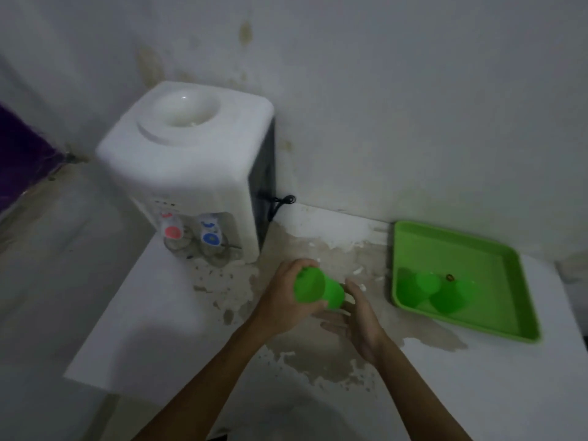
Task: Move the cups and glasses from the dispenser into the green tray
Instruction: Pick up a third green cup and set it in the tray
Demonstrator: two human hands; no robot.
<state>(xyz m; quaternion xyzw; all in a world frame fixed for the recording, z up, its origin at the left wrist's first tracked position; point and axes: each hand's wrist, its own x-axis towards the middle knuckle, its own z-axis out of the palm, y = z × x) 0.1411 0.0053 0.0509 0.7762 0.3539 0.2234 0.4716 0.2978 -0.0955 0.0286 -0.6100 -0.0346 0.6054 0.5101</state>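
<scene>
Both hands are working over the middle of the white counter (159,329), which has a lot of brownish peeled patches on it. The left hand (283,300) has its fingers wrapped around the wide mouth end of a green cup (318,289) that's tipped on its side, held just above the counter. The right hand (359,319) is at the cup's narrow bottom end with its fingers loosely spread and curled, touching or nearly touching it; the frame is blurry enough that I honestly can't say whether it's actually gripping. Over by the right edge of the counter, against the wall, sits the green tray (515,313), and there are already a few green cups (445,296) in its near-left part, maybe three, hard to count since they blend into the tray. The water dispenser (187,160) stands at the back-left corner of the counter, white with a red tap (172,231) and a blue tap (211,237). Under those taps you can see a couple of clear glasses (191,246) sitting on the drip area. A black cord (280,203) curls out behind the dispenser by the wall.
</scene>
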